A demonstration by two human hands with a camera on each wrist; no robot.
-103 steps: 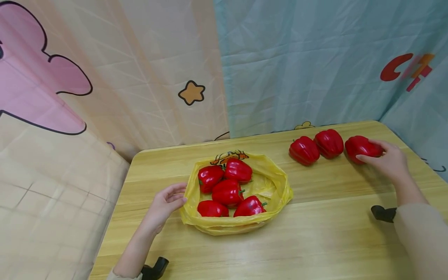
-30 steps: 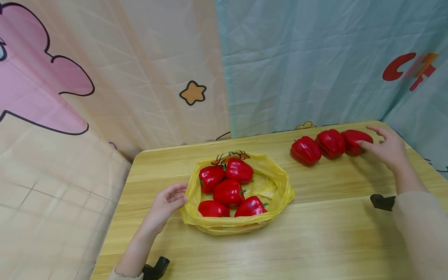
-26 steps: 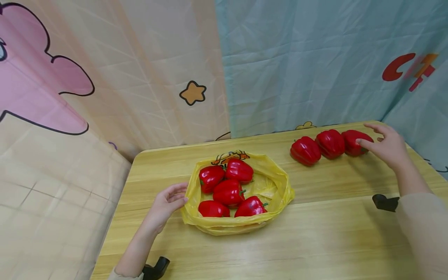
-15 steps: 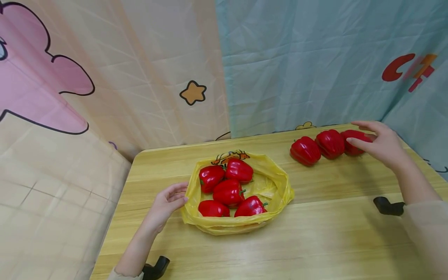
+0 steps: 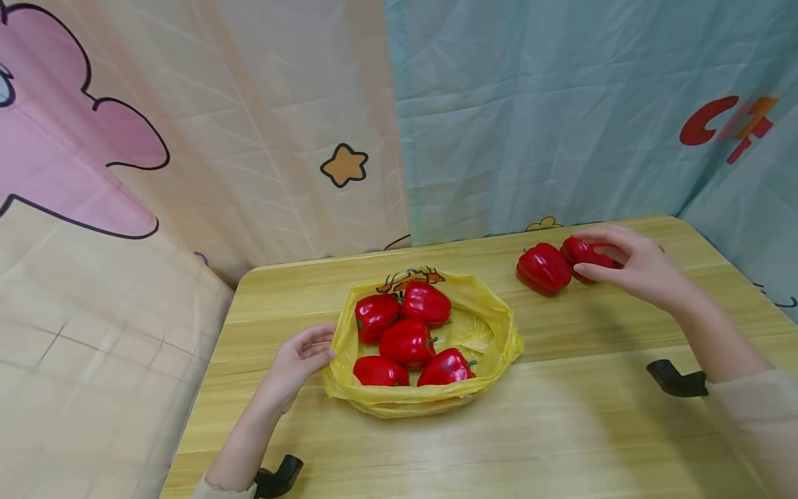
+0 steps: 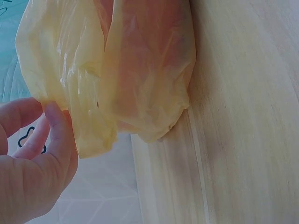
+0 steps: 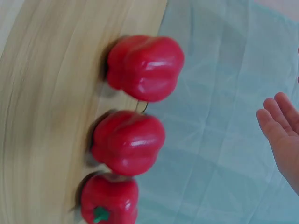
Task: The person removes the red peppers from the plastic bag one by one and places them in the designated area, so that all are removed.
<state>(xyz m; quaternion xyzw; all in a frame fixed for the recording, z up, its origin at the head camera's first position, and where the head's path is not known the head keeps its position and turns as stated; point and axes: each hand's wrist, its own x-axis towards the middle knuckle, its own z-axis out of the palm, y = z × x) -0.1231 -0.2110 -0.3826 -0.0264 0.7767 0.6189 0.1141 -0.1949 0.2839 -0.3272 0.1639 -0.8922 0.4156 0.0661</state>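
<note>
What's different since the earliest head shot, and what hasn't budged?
The right grip has let go of the rightmost pepper, which shifted left and back toward the middle pepper. The grip, now open, has moved left along the row.

Unchanged: the middle and leftmost pepper, the five peppers in the yellow bag, and the left grip at its edge.

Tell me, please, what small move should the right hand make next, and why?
Probably lower the right hand and grip the middle loose pepper: the hand hovers near it, holding nothing, while the left hand pinches the yellow bag, which shows room beside five peppers.
</note>
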